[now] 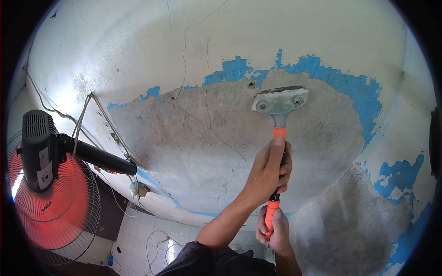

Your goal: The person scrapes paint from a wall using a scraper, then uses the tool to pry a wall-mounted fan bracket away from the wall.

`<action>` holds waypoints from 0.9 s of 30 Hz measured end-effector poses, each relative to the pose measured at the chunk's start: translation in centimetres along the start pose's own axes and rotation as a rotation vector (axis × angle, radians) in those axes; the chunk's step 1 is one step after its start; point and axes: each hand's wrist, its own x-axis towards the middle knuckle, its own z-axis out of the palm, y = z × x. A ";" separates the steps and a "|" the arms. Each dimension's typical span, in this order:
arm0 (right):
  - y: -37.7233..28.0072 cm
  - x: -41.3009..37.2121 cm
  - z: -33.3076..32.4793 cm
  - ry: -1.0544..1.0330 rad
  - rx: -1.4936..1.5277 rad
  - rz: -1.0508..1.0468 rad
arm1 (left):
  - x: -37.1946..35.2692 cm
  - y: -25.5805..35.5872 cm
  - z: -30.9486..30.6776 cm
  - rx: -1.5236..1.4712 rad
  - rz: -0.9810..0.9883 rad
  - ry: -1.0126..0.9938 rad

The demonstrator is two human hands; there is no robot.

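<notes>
A long-handled wall scraper reaches up in front of me, its wide blade lying over the bare grey plaster just below a ragged band of blue paint. Two screws hold the blade in the grey head. My left hand is wrapped round the upper handle, thumb along the orange collar under the head. Lower down, my right hand grips the orange end of the same handle. Above the blue band the wall keeps its pale paint, with thin cracks running down into the plaster.
At the left stands a fan with a red blade area, its black motor housing and pole close to the wall. Cables hang along the corner by a socket. White floor tiles show below, and more peeling blue paint at right.
</notes>
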 end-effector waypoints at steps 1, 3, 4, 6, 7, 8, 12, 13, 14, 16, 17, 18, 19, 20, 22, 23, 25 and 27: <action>0.3 0.2 0.3 -0.001 0.010 0.004 | -0.1 0.2 -0.2 0.011 -0.001 0.005; 0.5 0.5 1.0 0.006 0.009 0.010 | -0.2 0.5 -0.4 0.019 -0.015 0.008; 0.6 0.6 1.3 0.014 0.000 0.001 | -0.2 0.7 -0.5 0.019 -0.029 0.006; 0.6 0.8 1.8 0.028 -0.019 -0.013 | 0.0 1.0 -0.7 0.018 -0.035 0.000; 0.5 0.9 2.0 0.034 -0.027 -0.020 | 0.1 1.1 -0.8 0.017 -0.028 -0.005; 0.4 1.2 2.2 0.041 -0.036 -0.027 | 0.1 1.2 -0.9 0.016 -0.022 -0.009; 0.5 0.9 2.4 0.077 -0.007 -0.010 | 0.2 1.0 -1.2 0.008 -0.034 -0.026; 0.5 0.8 2.5 0.086 -0.019 -0.012 | 0.1 0.7 -1.5 0.012 -0.042 -0.032; 0.6 0.7 2.6 0.096 -0.032 -0.014 | 0.1 0.6 -1.6 0.014 -0.052 -0.039; 0.5 0.8 2.8 0.110 -0.041 -0.024 | 0.3 1.3 -1.2 0.003 -0.046 -0.045; 0.3 0.9 2.9 0.111 -0.041 -0.028 | 0.2 1.5 -1.1 -0.005 -0.047 -0.042; 0.2 0.9 2.9 0.110 -0.041 -0.030 | 0.2 1.2 -1.3 -0.006 -0.045 -0.047; 0.4 0.8 2.8 0.117 -0.045 -0.022 | 0.2 0.9 -1.5 -0.006 -0.041 -0.051; 0.7 0.6 2.8 0.125 -0.046 -0.016 | 0.2 0.8 -1.6 -0.004 -0.038 -0.057; 0.7 0.7 2.8 0.137 -0.049 -0.021 | 0.0 0.8 -1.6 0.020 -0.040 -0.051; 0.4 0.9 3.0 0.143 -0.045 -0.027 | 0.0 0.9 -1.6 0.032 -0.041 -0.049; 0.2 1.0 3.3 0.150 -0.041 -0.035 | 0.4 1.4 -1.1 0.038 -0.031 -0.046; 0.0 1.1 3.0 0.138 -0.054 -0.049 | 0.3 1.3 -1.1 0.041 -0.029 -0.042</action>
